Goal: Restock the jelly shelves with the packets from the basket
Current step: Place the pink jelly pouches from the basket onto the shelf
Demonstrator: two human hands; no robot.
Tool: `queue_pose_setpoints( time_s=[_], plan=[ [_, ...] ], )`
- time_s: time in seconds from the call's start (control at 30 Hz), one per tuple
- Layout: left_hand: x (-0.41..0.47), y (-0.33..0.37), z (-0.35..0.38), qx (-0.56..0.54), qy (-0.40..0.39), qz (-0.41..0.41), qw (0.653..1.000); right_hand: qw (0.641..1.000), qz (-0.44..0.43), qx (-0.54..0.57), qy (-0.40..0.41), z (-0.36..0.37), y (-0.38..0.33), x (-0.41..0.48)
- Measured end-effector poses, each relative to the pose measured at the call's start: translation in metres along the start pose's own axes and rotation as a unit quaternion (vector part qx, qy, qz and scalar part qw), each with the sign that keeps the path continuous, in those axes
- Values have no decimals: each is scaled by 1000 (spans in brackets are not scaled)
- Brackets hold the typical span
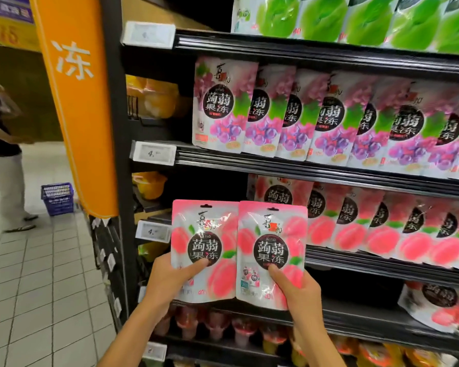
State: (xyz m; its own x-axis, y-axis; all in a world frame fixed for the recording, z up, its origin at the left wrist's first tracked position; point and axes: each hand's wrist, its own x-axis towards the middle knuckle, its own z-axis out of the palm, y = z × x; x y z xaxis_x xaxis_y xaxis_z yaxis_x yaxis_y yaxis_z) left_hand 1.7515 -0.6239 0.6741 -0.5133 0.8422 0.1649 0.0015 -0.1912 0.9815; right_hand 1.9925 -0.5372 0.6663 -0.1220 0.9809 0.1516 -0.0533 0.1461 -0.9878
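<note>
My left hand (pixel 170 276) grips a pink peach jelly packet (pixel 204 234) by its lower left corner, thumb on the front. My right hand (pixel 300 290) holds a second peach packet (pixel 272 242) the same way, right beside the first. Both packets stand upright in front of the left end of the peach shelf (pixel 355 260), where a row of matching peach packets (pixel 382 226) leans. The space on that shelf behind the two held packets is dark and hidden. The basket I draw from is out of view.
Purple grape packets (pixel 316 120) fill the shelf above, green packets (pixel 355 17) the top one. Jelly cups (pixel 223 329) sit on the lowest shelves. An orange pillar sign (pixel 72 102) flanks the rack. A person (pixel 6 154) and a blue basket (pixel 57 198) stand on the tiled aisle at left.
</note>
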Motion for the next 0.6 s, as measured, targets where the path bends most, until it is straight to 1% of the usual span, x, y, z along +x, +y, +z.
queue_pose_setpoints(
  time_s=[0.13, 0.3, 0.6],
  plan=[
    [13, 3, -12, -9, -9, 6, 1000, 1000, 8, 23, 13, 12, -14, 9],
    [27, 3, -28, 4, -19, 11, 1000, 999, 3, 31, 31, 32, -27, 27],
    [47, 6, -48, -9, -46, 11, 999, 996, -43, 36, 66, 74, -51, 58]
  ],
)
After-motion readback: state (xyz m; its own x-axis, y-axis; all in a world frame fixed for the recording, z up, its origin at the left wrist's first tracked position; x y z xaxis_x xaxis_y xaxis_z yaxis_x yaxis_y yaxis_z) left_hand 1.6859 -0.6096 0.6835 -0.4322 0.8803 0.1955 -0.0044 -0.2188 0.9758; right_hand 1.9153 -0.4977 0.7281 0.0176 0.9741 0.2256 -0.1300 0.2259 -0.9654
